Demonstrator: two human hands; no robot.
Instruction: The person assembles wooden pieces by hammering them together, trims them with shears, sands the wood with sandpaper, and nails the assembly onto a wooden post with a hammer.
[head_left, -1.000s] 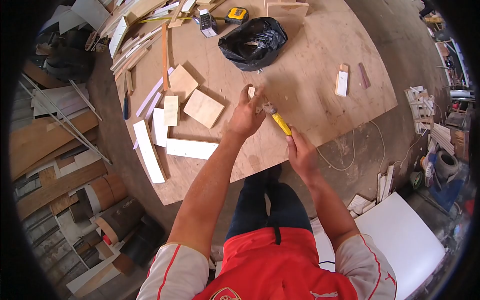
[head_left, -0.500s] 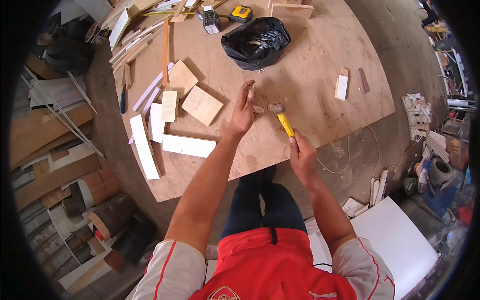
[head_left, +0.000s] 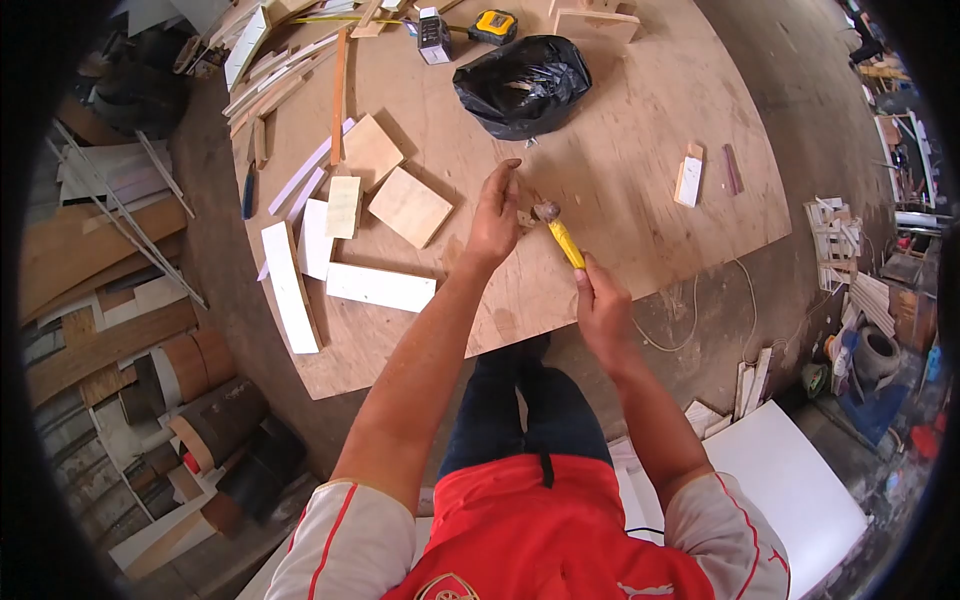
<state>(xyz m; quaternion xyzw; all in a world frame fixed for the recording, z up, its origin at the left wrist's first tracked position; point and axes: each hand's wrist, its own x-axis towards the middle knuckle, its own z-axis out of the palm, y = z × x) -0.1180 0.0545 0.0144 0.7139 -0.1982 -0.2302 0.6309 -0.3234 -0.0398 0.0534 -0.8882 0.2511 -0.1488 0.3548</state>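
My right hand [head_left: 604, 305] is wrapped round the yellow handle of a hammer [head_left: 566, 243]. The hammer's head is beside a small wood piece [head_left: 525, 218] on the plywood table [head_left: 640, 130]. To the left of that piece, my left hand [head_left: 494, 215] has its fingers stretched out, palm turned toward the hammer, and nothing shows between them. Further left lie two square wood blocks [head_left: 411, 207], a smaller pale block [head_left: 343, 207] and a white-faced strip [head_left: 380, 287].
A black plastic bag [head_left: 522, 88] sits at the table's far side, near a small box [head_left: 433, 37] and a yellow tape measure [head_left: 493, 26]. Thin wood strips [head_left: 285, 90] lie far left. A white-topped block [head_left: 688, 177] is on the right. A cord [head_left: 690, 335] lies beyond the front edge.
My left hand's fingers, bent and apart a second ago, are now straighter and closer together. The hammer head swung slightly away half a second ago and is again near the small wood piece.
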